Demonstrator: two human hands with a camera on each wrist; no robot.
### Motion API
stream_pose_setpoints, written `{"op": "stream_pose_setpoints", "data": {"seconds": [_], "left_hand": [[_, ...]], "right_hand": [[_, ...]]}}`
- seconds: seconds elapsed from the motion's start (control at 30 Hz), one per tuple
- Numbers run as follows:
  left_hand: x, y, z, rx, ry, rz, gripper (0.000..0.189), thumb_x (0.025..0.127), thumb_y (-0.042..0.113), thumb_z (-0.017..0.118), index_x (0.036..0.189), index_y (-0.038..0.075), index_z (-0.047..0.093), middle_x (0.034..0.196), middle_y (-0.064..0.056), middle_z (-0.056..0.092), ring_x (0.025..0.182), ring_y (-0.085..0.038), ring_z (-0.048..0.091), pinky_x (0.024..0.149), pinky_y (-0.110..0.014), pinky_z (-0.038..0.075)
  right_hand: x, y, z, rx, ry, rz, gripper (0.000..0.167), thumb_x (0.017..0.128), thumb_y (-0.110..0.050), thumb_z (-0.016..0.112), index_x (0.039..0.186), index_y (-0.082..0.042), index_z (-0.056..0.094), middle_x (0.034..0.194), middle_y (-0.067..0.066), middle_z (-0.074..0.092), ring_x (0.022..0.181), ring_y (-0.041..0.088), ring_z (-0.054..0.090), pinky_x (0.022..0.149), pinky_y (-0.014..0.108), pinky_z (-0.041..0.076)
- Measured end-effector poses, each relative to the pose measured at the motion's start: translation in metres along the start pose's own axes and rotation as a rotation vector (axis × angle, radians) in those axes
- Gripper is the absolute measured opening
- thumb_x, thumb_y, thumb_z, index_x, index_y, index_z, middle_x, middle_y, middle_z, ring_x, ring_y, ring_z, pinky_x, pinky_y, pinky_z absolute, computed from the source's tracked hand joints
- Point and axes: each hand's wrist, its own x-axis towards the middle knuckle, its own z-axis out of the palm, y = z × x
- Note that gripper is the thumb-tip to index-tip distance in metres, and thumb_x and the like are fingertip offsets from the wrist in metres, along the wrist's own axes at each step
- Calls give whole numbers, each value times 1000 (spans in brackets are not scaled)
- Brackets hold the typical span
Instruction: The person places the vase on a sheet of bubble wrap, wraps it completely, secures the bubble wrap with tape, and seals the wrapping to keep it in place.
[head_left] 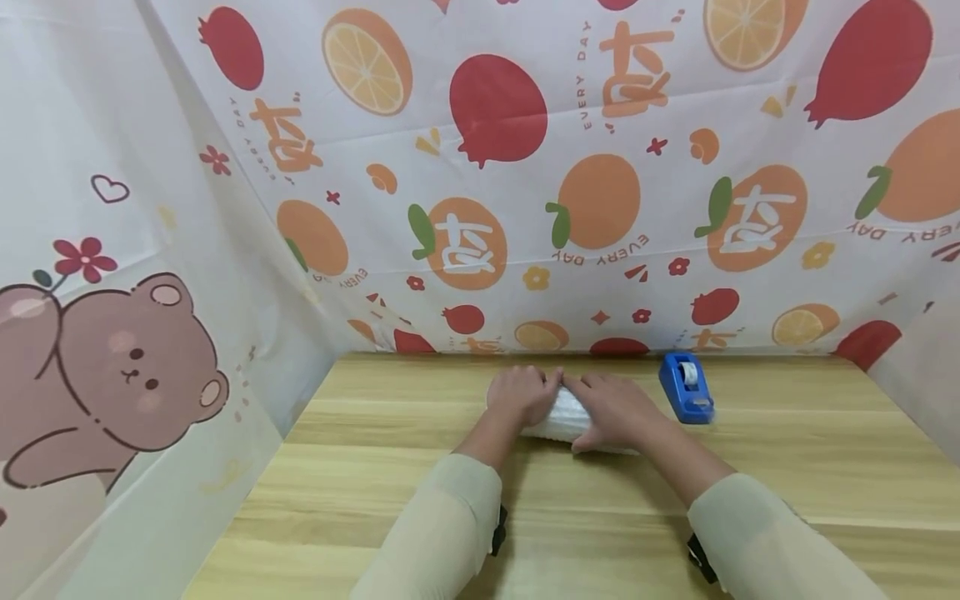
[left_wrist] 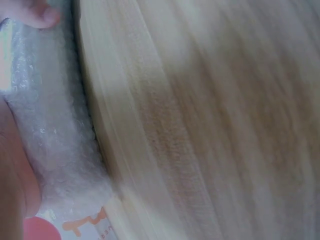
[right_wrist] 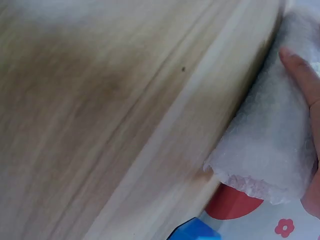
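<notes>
A roll of clear bubble wrap (head_left: pixel 564 418) lies crosswise near the back of the wooden table. My left hand (head_left: pixel 521 394) grips it over the left part, fingers bent across the top. Close beside it, my right hand (head_left: pixel 617 410) holds the right part, its thumb on the near side and the fingers over the top. In the left wrist view the bubble wrap (left_wrist: pixel 62 125) shows its bubbled side. The right wrist view shows the ragged end of the bubble wrap (right_wrist: pixel 260 165) and my right thumb (right_wrist: pixel 300 75) against it. Whatever is inside is hidden.
A blue tape dispenser (head_left: pixel 686 387) with a roll of tape stands to the right of the bubble wrap. Behind the wooden table (head_left: pixel 420 387) hangs a fruit-print cloth (head_left: pixel 525 200). At the left is a cloth with a bear (head_left: pixel 142 358).
</notes>
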Motion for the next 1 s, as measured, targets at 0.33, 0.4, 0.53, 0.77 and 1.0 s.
{"op": "stream_pose_setpoints", "data": {"seconds": [0.33, 0.4, 0.53, 0.77, 1.0], "left_hand": [[14, 4, 3, -20, -63, -82, 78, 99, 65, 13, 111, 14, 71, 117, -6, 69, 96, -24, 65, 67, -38, 49], [17, 4, 3, -31, -88, -109, 78, 99, 65, 14, 111, 13, 70, 117, -7, 69, 93, -23, 65, 64, -37, 48], [24, 4, 1, -51, -124, -141, 76, 100, 64, 16, 112, 11, 70, 118, -7, 68, 92, -23, 63, 64, -38, 49], [35, 4, -5, -56, -142, -151, 76, 99, 64, 18, 123, 11, 67, 127, -8, 65, 112, -27, 62, 84, -43, 51], [43, 1, -11, -94, -199, -162, 76, 98, 67, 20, 130, 14, 63, 135, -6, 61, 120, -27, 59, 90, -45, 49]], "right_hand": [[1, 3, 11, -149, 98, -50, 103, 69, -56, 83, 151, -16, 37, 129, 10, 57, 111, 30, 55, 91, 55, 49], [3, 4, 14, -169, 122, -55, 102, 69, -56, 83, 150, -15, 38, 129, 10, 57, 112, 31, 56, 91, 55, 49], [6, 6, 16, -177, 143, -51, 101, 69, -56, 83, 149, -15, 39, 128, 10, 58, 111, 31, 56, 90, 55, 50], [16, 10, 11, -119, 112, -12, 104, 65, -61, 84, 148, -18, 40, 122, 9, 59, 103, 29, 57, 88, 52, 50], [27, 13, 0, -27, 23, 23, 101, 64, -59, 84, 148, -22, 41, 124, 8, 59, 105, 27, 57, 91, 53, 48]]}}
